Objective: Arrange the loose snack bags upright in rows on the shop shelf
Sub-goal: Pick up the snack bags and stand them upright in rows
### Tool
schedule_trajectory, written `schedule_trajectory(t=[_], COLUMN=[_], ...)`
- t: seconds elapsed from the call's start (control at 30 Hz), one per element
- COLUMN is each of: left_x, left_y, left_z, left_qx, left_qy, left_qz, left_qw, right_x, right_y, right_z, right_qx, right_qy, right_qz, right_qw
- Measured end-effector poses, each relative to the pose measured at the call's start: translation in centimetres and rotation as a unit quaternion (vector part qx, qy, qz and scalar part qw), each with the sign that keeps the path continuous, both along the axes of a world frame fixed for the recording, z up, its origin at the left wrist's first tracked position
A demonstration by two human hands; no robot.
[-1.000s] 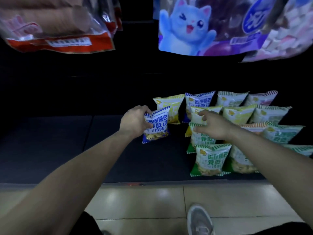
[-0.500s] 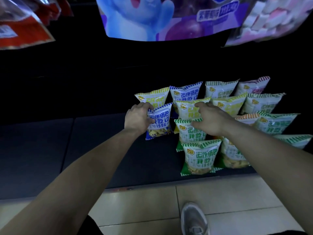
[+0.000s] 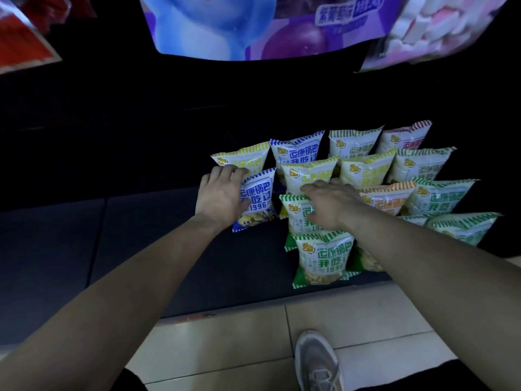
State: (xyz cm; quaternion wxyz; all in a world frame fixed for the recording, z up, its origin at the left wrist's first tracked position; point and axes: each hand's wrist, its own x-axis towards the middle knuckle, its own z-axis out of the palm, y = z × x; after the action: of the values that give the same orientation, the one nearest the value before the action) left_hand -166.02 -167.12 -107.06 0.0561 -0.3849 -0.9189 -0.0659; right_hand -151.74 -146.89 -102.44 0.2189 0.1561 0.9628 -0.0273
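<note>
Small snack bags stand upright in rows on the dark bottom shelf (image 3: 146, 244). My left hand (image 3: 221, 197) grips the left edge of a blue-striped bag (image 3: 258, 198), which stands just in front of a yellow-striped bag (image 3: 245, 159). My right hand (image 3: 329, 204) rests with fingers spread on top of a green-striped bag (image 3: 300, 218) in the neighbouring column, behind another green bag (image 3: 324, 258) at the shelf's front. A yellow-green bag (image 3: 308, 173) stands just behind my right hand. More bags (image 3: 420, 165) fill the rows to the right.
Large purple-and-blue candy bags (image 3: 253, 26) hang overhead, with a red bag (image 3: 19, 43) at the upper left. The shelf's left part is a bare dark surface. Tiled floor (image 3: 239, 334) lies below the shelf edge, with my grey shoe (image 3: 317, 362) on it.
My left hand has carried the blue-striped bag back and right, up against the yellow bag and the row. My right hand has stayed on the green bag. The view tilted down.
</note>
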Motion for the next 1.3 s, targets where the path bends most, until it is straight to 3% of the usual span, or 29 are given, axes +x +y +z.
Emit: schedule_trajectory(t=[0.17, 0.67, 0.9, 1.13, 1.3], left_x=[0.5, 6.7, 10.7, 12.7, 14.2], left_y=[0.1, 0.9, 2.6, 6.3, 7.3], left_z=[0.6, 3.3, 2.9, 2.2, 0.9], left_qx=[-0.001, 0.089, 0.027, -0.056, -0.128], left_qy=[-0.021, -0.09, -0.154, -0.104, -0.066], left_qz=[0.008, -0.067, -0.122, -0.151, -0.157], left_qw=[1.0, 0.99, 0.98, 0.981, 0.977], right_x=[0.3, 1.8, 6.2, 13.0, 14.7], right_y=[0.6, 1.7, 6.2, 10.6, 10.7], right_z=[0.1, 0.7, 2.1, 1.4, -0.2], right_qx=[0.012, -0.001, -0.061, -0.05, 0.034], right_qy=[-0.003, 0.085, 0.189, 0.082, -0.012], right_qz=[-0.039, -0.03, -0.087, -0.114, -0.067], right_qw=[0.999, 0.996, 0.976, 0.989, 0.997])
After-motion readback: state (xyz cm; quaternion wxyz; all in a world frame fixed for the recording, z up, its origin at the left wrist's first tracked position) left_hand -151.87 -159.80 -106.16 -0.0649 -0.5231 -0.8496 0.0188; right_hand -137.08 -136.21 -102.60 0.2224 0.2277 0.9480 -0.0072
